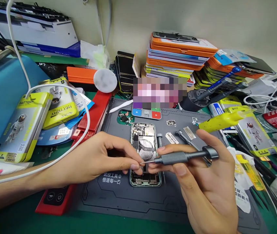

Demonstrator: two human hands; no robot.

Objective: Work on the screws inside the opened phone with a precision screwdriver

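A green-surfaced workbench point(119, 224) stands before a pale wall point(216, 19); light-coloured cables point(110, 18) hang against the wall.

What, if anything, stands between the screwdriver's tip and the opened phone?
The left hand seems to: thumb and fingertips gather at the tip of the screwdriver, over the phone. Fingers of the right hand also overlap the phone's right edge in this view.

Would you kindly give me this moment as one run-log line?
right hand: holds gray screwdriver | left hand: fingers at the screwdriver's tip | opened smartphone: on gray mat, partly hidden by hands
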